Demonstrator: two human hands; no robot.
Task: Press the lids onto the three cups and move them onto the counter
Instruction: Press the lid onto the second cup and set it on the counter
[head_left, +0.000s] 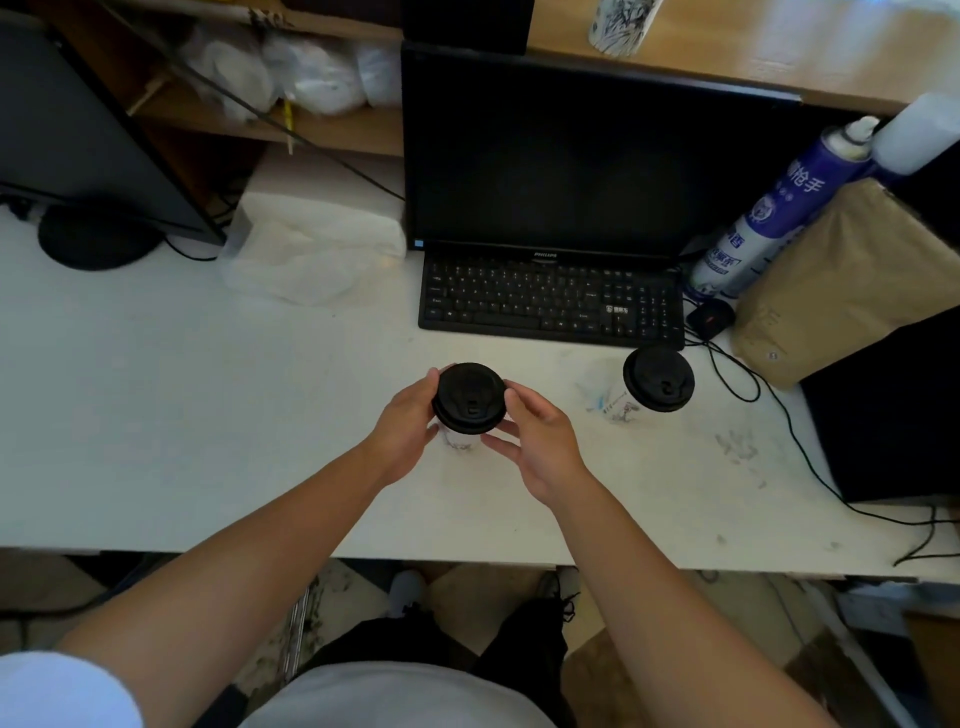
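A white paper cup with a black lid stands on the white desk in front of the keyboard. My left hand and my right hand both grip the rim of that lid from opposite sides. A second white cup with a black lid stands to the right, near the keyboard's right corner, untouched. A third patterned cup stands on the raised wooden counter at the top of the view, without a visible lid.
A black monitor and keyboard sit behind the cups. A spray can, brown paper bag, mouse and cables crowd the right. Crumpled plastic lies to the left, beside another monitor.
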